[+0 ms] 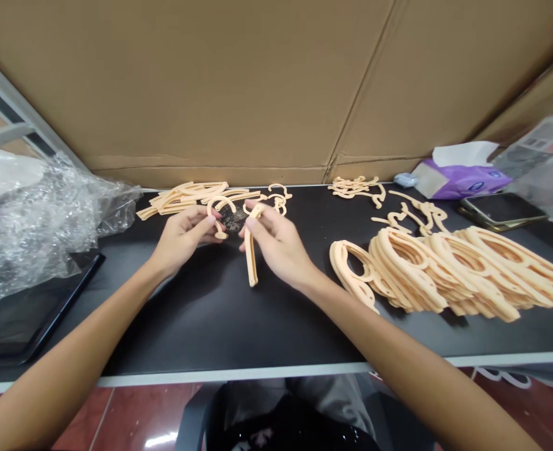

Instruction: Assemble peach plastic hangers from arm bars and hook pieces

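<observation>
Peach-coloured, matte and rubbery-looking, the two pieces I hold sit just above the black surface (210, 313), at about 12 o'clock from my chest. The fingers of my left hand (182, 235) are closed in a pinch on the curved arch piece (220, 205), thumb and forefinger on one of its legs. The fingers of my right hand (279, 244) are closed on the upper end of the long strip (250, 260), which hangs down with its lower end at or just above the surface. Between the two hands lies a small dark bit (233, 219) that I cannot make out.

I judge both pieces very light and flexible rather than stiff. The strip hangs nearly straight and is thin enough to bend under little force. The finish looks grippy, not slick, so a fingertip pinch should do. A hold near an end gives control of the tip, while a hold at the middle would let both ends flop. I see nothing brittle, though thin sections could tear if pulled hard.

At 11 o'clock lies a loose pile of strips (182, 195), and at 1 o'clock smaller scraps (356, 186). At 3 o'clock a leaning row of rings (445, 269) of the same material overlaps along the surface. Crumpled clear plastic (32, 219) sits at 9 o'clock.
</observation>
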Demonstrator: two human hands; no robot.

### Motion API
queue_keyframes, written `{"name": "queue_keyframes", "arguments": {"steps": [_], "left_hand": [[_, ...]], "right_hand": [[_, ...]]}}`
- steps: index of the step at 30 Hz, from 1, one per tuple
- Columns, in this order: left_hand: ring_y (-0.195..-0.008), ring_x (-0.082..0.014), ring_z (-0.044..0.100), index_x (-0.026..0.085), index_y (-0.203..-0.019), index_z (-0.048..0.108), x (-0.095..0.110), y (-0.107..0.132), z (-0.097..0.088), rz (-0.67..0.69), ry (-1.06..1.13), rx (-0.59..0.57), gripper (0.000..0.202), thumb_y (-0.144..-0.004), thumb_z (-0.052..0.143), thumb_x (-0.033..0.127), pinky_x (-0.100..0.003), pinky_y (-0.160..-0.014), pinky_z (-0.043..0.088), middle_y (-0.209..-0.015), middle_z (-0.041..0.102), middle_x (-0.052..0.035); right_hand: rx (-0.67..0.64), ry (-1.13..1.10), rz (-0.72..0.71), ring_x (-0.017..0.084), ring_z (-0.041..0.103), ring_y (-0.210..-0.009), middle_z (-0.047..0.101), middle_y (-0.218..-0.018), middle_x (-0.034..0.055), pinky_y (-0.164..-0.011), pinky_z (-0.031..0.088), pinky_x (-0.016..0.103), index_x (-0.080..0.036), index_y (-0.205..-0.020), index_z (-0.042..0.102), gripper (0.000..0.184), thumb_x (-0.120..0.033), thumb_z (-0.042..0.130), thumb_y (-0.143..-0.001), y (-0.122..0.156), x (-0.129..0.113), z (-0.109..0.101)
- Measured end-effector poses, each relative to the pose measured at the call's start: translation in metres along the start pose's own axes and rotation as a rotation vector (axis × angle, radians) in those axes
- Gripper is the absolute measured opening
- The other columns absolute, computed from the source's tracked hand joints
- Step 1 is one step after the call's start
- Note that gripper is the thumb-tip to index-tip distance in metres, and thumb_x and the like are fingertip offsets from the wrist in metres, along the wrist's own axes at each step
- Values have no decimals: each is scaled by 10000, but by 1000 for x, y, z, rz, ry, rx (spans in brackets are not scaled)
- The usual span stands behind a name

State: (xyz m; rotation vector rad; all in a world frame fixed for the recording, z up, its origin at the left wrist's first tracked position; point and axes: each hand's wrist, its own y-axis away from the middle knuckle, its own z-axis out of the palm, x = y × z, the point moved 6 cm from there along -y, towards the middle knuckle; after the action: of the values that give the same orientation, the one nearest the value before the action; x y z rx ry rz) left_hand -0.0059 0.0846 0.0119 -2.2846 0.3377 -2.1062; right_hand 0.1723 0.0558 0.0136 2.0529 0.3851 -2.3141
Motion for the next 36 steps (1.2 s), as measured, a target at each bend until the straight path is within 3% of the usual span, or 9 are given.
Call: {"name": "queue_keyframes", "arguments": {"steps": [3, 7, 9, 13, 16, 20, 26, 31, 36], "left_hand": [[-615, -176, 715, 188, -998, 632, -1, -1, -1, -36, -15, 5, 438, -777, 788, 533, -296, -598, 621, -787, 713, -27], [-576, -150, 685, 178, -1023, 635, 1, 0, -1, -44, -59, 10, 434, -782, 783, 507, -256, -528, 589, -804, 706, -28], [-623, -153, 689, 172, -999, 647, 2, 0, 0, -30, -75, 4, 413, -759, 805, 468, -251, -551, 593, -806, 708, -31], [-688, -179, 701, 170, -924, 657, 3, 0, 0, -6, -97, 9, 356, -714, 835, 396, -282, -610, 610, -791, 712, -35], [-650, -184, 697, 172, -907, 656, 1, 0, -1, -18, -73, 12, 362, -692, 849, 389, -298, -601, 606, -782, 719, -38], [-641, -180, 698, 167, -915, 662, -2, 0, -2, -52, -45, 14, 380, -684, 867, 388, -282, -591, 593, -782, 731, -42], [-699, -178, 707, 168, -886, 683, -1, 0, -2, -42, -100, -7, 367, -682, 872, 408, -255, -600, 577, -808, 737, -42], [-709, -187, 701, 160, -829, 689, 0, 0, 0, -41, -123, -44, 334, -675, 871, 393, -294, -647, 594, -810, 734, -47], [-684, -175, 682, 154, -806, 714, 0, 1, 1, -44, -141, -97, 251, -681, 857, 318, -300, -687, 585, -738, 718, -36]], "right_hand": [[-118, -8, 97, 129, 619, -472, 661, -738, -66, -489, 527, 274, -322, -1380, 450, 517, -334, 630, -896, 7, 9, 12], [-248, 0, 161, 116, 635, -489, 654, -705, -45, -476, 499, 233, -244, -1016, 643, 138, -271, 599, -888, 14, 17, 27], [-261, -55, 243, 111, 643, -514, 676, -718, -21, -525, 519, 242, -204, -911, 686, 119, -206, 572, -876, 15, 19, 31], [-243, -326, 370, 141, 694, -594, 751, -788, 16, -698, 577, 312, -173, -955, 713, 296, -64, 504, -776, 15, 14, 31], [-244, -429, 372, 153, 720, -675, 778, -869, 13, -772, 579, 320, -185, -999, 688, 378, -35, 635, -656, 14, 8, 29], [-183, -362, 307, 137, 656, -598, 720, -710, -19, -602, 554, 276, -179, -846, 680, 365, -224, 885, -548, 13, 9, 27], [-32, -156, 197, 56, 387, -414, 433, -443, -87, -421, 321, 204, -185, -654, 628, 356, -494, 689, -821, 9, 11, 18], [31, -143, 239, 95, 515, -445, 581, -503, -82, -477, 427, 219, -211, -847, 576, 215, -331, 731, -757, 7, 19, 11], [19, -75, 255, 99, 608, -499, 675, -612, -26, -525, 484, 224, -177, -727, 615, 228, -262, 813, -651, 5, 17, 8]]}}
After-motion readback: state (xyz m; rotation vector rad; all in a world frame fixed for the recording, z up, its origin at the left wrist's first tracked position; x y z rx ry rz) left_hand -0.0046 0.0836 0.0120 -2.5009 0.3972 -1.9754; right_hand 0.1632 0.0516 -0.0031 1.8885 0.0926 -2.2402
